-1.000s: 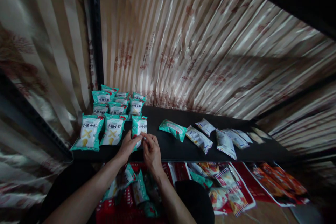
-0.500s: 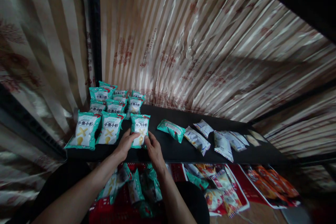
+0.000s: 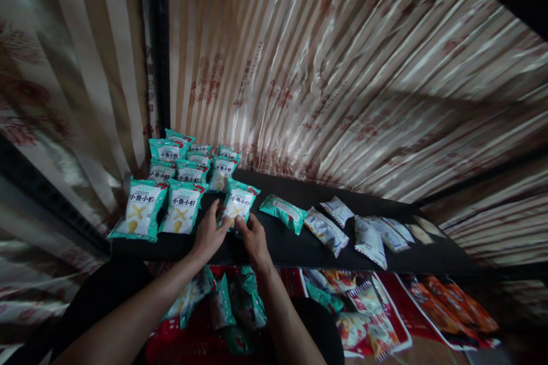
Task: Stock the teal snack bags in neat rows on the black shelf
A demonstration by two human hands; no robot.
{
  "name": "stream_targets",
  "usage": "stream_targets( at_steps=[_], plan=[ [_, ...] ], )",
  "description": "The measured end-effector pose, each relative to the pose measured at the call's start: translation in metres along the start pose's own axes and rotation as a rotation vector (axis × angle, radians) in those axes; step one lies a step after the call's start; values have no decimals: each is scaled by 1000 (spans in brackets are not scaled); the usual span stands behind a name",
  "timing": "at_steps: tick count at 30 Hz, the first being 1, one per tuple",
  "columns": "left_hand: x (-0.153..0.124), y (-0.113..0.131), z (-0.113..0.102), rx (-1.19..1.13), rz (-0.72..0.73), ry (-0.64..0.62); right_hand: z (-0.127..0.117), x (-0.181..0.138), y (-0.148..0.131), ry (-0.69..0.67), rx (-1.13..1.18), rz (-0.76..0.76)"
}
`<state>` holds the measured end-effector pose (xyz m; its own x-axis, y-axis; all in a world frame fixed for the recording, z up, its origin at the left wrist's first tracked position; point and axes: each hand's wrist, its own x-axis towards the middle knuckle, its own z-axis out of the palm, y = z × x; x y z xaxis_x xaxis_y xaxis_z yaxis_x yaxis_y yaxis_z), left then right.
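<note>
Between my two hands a green-and-white snack bag [image 3: 242, 201] stands at the shelf's front, leaning to the right. My left hand [image 3: 209, 236] is at its lower left, thumb on the bag's edge and the other fingers partly hidden. On the lower right, my right hand [image 3: 256, 242] grips it with the thumb over its front. Two matching bags stand upright to the left, a front snack bag [image 3: 182, 208] and an outer snack bag [image 3: 141, 211]. Several more stand in rows behind them. A green snack bag [image 3: 283, 212] lies flat to the right.
The black shelf [image 3: 299, 188] also bears several pale blue-white packets [image 3: 326, 231] lying on the right. Beneath it, a red basket [image 3: 180, 342] holds green bags, and a white-rimmed basket [image 3: 405, 333] holds mixed packets. Orange packets [image 3: 454, 302] lie further right. Striped curtain [image 3: 278, 68] hangs behind.
The bag between my hands has shifted right and gone from upright to leaning right. My left thumb has slid from its front toward its left edge. The view has shifted slightly.
</note>
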<state>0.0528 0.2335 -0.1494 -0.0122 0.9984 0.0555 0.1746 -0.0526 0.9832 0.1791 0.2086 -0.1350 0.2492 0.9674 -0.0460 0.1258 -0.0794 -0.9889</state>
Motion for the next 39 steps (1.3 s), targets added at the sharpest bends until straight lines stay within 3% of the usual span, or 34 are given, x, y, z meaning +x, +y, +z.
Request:
stream_targets(
  at_steps=[4,9,23,28,39],
  plan=[
    [-20,-6,12,261,289,114,7,9,-5,80,-144,-56],
    [-37,-11,23,372,422,51,18,21,-9,95,-215,-106],
    [-18,-13,15,364,359,80,42,45,-1,4,-270,-162],
    [-17,-14,14,382,344,92,43,48,4,92,-420,-184],
    [-16,-10,11,395,367,105,43,49,0,29,-276,-211]
  ],
)
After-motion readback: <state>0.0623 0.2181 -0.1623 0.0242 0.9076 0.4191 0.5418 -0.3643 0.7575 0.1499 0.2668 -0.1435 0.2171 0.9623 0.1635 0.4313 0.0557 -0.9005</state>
